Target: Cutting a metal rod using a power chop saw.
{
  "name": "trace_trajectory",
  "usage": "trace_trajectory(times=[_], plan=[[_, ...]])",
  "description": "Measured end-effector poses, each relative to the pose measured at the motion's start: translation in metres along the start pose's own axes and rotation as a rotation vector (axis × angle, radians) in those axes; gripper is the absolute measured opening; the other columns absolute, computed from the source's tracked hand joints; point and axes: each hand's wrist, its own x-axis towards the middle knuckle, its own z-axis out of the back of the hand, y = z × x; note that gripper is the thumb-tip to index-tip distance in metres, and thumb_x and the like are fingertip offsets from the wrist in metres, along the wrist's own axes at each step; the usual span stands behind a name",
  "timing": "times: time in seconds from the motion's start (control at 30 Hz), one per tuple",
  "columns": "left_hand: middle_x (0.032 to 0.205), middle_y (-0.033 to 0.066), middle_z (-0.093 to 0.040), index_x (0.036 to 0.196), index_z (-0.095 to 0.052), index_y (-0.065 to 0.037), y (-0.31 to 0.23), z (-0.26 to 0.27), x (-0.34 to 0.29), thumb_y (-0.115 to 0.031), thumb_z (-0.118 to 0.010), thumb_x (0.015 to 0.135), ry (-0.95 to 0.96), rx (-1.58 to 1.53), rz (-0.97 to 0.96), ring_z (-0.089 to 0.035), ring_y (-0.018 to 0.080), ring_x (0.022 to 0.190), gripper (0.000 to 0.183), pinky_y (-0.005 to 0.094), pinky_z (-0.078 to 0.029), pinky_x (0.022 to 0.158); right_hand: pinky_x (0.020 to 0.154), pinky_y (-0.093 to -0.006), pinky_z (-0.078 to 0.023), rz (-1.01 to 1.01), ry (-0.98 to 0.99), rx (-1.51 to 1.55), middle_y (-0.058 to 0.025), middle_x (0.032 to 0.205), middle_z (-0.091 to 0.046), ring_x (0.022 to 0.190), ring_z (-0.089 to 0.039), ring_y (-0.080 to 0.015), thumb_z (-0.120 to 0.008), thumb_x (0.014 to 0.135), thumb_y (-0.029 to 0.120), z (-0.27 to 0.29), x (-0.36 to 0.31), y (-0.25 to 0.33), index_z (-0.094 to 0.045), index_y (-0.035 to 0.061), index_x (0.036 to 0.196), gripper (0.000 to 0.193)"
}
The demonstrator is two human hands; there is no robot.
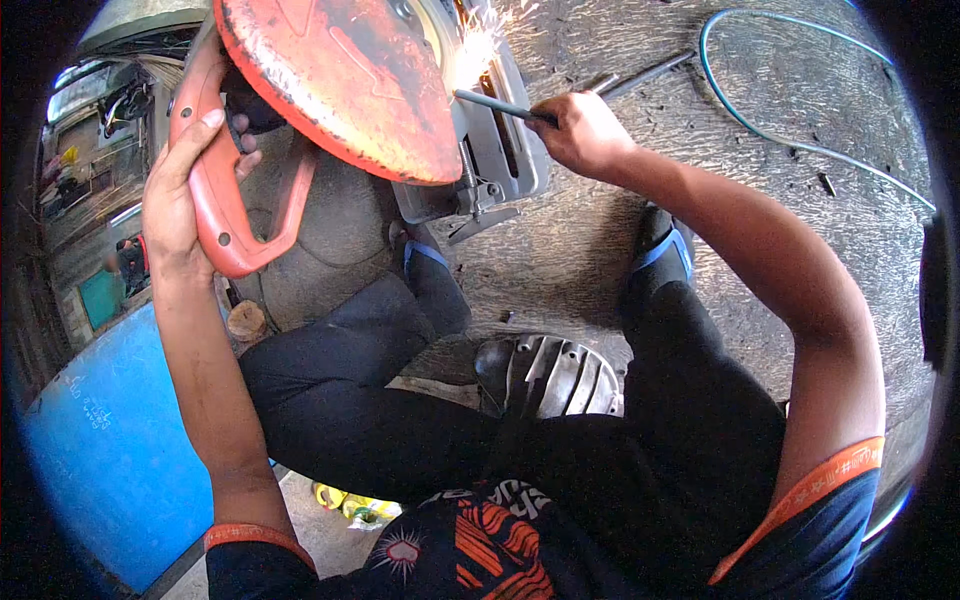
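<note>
My left hand (195,190) is wrapped round the orange handle (210,215) of a chop saw, at the upper left. The saw's round orange guard (345,85), scuffed and spotted with dark marks, covers most of its disc. Bright sparks (480,50) spray from the disc's right side. My right hand (580,132) grips a thin metal rod (495,103), whose far end reaches into the sparks just above the saw's grey base (520,165). The exact contact between rod and disc is lost in the glare.
Another metal rod (650,74) and a looped teal hose (735,115) lie on the rough floor to the right. A finned metal part (565,375) sits between my legs. At the left stand a blue panel (110,430) and a cut wood piece (246,322).
</note>
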Motion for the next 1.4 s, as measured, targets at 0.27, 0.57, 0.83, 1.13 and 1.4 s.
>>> trace_trajectory(times=[0.27, 0.57, 0.83, 1.13, 1.4], plan=[[0.096, 0.0115, -0.059, 0.12, -0.048, 0.003, 0.001, 0.001, 0.0, -0.019, -0.06, 0.086, 0.02, -0.012, -0.02, -0.061, 0.0184, 0.082, 0.043, 0.03, -0.053, 0.073, 0.061, -0.042, -0.048, 0.045, -0.026, -0.089, -0.0221, 0.069, -0.059, 0.065, -0.06, -0.0383, -0.056, 0.084, 0.019, -0.001, 0.001, -0.003, -0.066, 0.0011, 0.086, 0.021], [0.097, 0.0132, -0.059, 0.122, -0.046, 0.004, 0.001, 0.0, 0.001, -0.018, -0.06, 0.086, 0.006, 0.001, -0.028, -0.061, 0.0192, 0.082, 0.044, 0.0303, -0.053, 0.073, 0.063, -0.043, -0.049, 0.089, -0.055, -0.144, -0.0219, 0.07, -0.06, 0.067, -0.06, -0.0384, -0.059, 0.081, 0.018, 0.001, 0.004, -0.007, -0.067, 0.0015, 0.084, 0.019], [0.096, 0.013, -0.059, 0.123, -0.046, 0.004, -0.001, -0.003, -0.002, -0.018, -0.06, 0.086, -0.024, -0.008, 0.005, -0.061, 0.0192, 0.081, 0.045, 0.0308, -0.053, 0.073, 0.063, -0.042, -0.049, 0.107, -0.091, -0.176, -0.0209, 0.07, -0.06, 0.067, -0.061, -0.0375, -0.061, 0.079, 0.017, 0.003, 0.006, -0.009, -0.067, 0.0014, 0.084, 0.018], [0.094, 0.0112, -0.059, 0.118, -0.049, 0.002, 0.0, 0.001, -0.001, -0.019, -0.061, 0.086, -0.007, -0.006, 0.003, -0.061, 0.0179, 0.08, 0.04, 0.0296, -0.053, 0.072, 0.069, -0.0441, -0.05, -0.182, 0.036, -0.107, -0.0185, 0.071, -0.063, 0.075, -0.064, -0.0351, -0.057, 0.078, 0.02, 0.016, 0.021, -0.001, -0.066, 0.0021, 0.082, 0.021], [0.093, 0.0109, -0.06, 0.114, -0.051, 0.001, -0.002, -0.001, -0.002, -0.02, -0.062, 0.085, -0.027, 0.024, 0.013, -0.061, 0.0178, 0.08, 0.037, 0.0294, -0.053, 0.072, 0.062, -0.0374, -0.049, 0.55, 0.094, -0.307, -0.0178, 0.072, -0.061, 0.065, -0.062, -0.0286, -0.053, 0.081, 0.012, 0.018, 0.039, -0.051, -0.065, -0.0024, 0.09, 0.021]])
